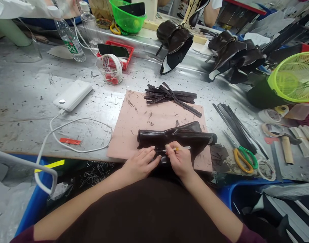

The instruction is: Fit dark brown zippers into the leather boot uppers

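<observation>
A dark brown glossy leather piece, looking like a boot upper, lies folded across a pinkish board and hangs toward my body. On its near part my left hand lies with fingers stretched out, pressing the leather by a dark slit or seam. My right hand pinches a thin pen-like tool with a pale and yellowish shaft. Its tip points left, close to my left fingertips; whether it touches the leather is hard to tell. Beyond the leather sits a pile of black zipper strips.
Scissors and more dark strips lie to the right. Left are a white power bank with a looping cable and a red basket. Finished-looking boot uppers stand at the back, beside a lime basket. Blue bins flank my body.
</observation>
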{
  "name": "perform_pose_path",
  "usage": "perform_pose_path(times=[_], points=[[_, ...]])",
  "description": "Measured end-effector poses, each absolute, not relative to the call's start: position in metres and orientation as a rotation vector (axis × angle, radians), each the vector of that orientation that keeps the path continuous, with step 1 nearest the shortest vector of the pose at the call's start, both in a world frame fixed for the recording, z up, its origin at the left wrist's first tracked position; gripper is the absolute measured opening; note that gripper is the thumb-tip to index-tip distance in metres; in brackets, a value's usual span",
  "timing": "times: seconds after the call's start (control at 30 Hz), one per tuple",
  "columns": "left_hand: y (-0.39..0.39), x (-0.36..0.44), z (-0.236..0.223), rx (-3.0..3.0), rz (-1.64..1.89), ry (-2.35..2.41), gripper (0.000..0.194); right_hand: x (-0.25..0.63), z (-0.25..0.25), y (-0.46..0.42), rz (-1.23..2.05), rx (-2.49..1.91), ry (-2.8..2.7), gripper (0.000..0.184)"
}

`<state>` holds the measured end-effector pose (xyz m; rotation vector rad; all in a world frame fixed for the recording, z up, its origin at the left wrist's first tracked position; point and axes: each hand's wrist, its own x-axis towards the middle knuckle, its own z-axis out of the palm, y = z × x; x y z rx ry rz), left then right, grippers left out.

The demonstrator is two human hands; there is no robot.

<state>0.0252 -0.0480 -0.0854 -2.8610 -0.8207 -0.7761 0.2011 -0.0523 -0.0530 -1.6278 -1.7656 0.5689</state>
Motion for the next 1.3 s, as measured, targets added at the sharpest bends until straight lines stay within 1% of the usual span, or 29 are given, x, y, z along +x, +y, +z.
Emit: perform_pose_path(times=[0.77, 0.9, 1.07, 1.13, 1.3], points=[[-0.047, 0.025, -0.088, -2.890, -0.768, -0.818, 0.026, 0.203, -0.051, -0.052, 0.596, -1.649, -1.805, 0.028], [-0.047, 0.026, -0.085, -2.877, -0.772, -0.808, 0.026, 0.202, -0.053, -0.052, 0.630, -1.649, -1.706, 0.026], [-0.048, 0.027, -0.081, -2.881, -0.692, -0.838, 0.026, 0.204, -0.050, -0.051, 0.800, -1.546, -1.308, 0.023], [-0.048, 0.028, -0.080, -2.883, -0.666, -0.853, 0.026, 0.208, -0.047, -0.051, 0.817, -1.500, -1.240, 0.022], [-0.050, 0.030, -0.077, -2.898, -0.613, -0.893, 0.026, 0.224, -0.037, -0.052, 0.797, -1.555, -1.560, 0.016]])
